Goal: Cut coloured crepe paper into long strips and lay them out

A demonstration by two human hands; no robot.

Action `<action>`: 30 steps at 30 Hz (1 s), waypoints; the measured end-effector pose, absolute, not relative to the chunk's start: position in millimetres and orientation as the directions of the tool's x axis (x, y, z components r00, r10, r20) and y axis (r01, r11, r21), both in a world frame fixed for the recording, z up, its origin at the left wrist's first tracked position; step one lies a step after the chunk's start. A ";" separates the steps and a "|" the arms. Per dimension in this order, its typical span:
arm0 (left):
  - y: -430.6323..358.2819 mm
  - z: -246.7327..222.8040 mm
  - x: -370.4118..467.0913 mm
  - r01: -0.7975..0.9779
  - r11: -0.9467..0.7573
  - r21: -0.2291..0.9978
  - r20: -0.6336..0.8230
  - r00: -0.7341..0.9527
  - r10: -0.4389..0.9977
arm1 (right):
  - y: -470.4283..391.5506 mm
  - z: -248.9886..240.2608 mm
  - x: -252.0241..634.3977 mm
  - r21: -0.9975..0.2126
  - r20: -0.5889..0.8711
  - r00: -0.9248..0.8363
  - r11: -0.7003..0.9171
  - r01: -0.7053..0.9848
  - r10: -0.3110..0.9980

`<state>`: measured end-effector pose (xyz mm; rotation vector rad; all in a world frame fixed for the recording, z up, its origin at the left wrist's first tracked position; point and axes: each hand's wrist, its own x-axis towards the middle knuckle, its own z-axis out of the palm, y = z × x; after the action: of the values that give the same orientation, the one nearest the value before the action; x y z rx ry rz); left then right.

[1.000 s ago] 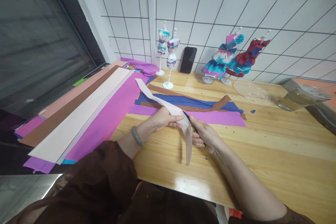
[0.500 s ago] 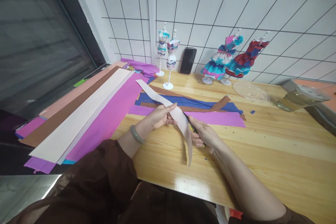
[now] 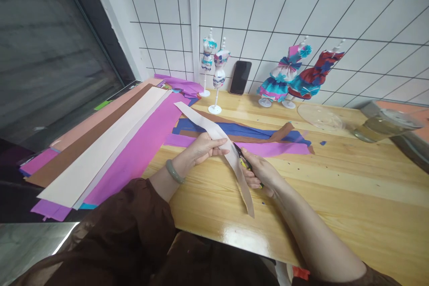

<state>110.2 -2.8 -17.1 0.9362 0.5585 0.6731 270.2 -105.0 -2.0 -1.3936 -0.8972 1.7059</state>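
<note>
A long white paper strip [image 3: 216, 131] is pinched between the thumb and fingers of my left hand [image 3: 206, 148]. Its upper end points away to the left, and its lower end curls down towards me over the table. My right hand [image 3: 259, 167] grips a pair of scissors [image 3: 244, 161] with black and yellow handles. The blades lie at the strip's right edge, just right of my left fingers; how far they are apart is hard to see. Behind both hands lie purple [image 3: 268, 148], blue [image 3: 231, 129] and brown strips [image 3: 281, 132] of paper.
Folded paper sheets [image 3: 110, 143] in several colours are stacked at the left. Along the tiled wall stand small dress forms [image 3: 219, 76], a phone [image 3: 240, 77] and two forms in paper dresses [image 3: 279, 76]. A clear jar [image 3: 378, 127] is at the right. Paper scraps [image 3: 322, 143] dot the table.
The white strip's lower end has swung slightly right and down. My left hand has shifted a little along the strip, and the purple strip's right end has moved slightly.
</note>
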 end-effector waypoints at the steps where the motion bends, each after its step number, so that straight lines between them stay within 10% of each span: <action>1: -3.6 -16.8 110.6 -0.263 0.421 0.868 -0.147 0.674 0.724 | -105.0 -2.0 270.1 -0.869 -0.468 -0.123 -0.481 -0.116 0.875; 30: -10.6 -14.4 111.5 -0.228 0.367 0.902 -0.077 0.751 0.655 | -106.8 3.2 266.6 -0.846 -0.516 0.033 -0.503 -0.179 0.856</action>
<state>111.5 -10.6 -14.4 1.0510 0.4691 0.5943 266.6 -106.8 3.2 -1.4908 -0.7208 1.5969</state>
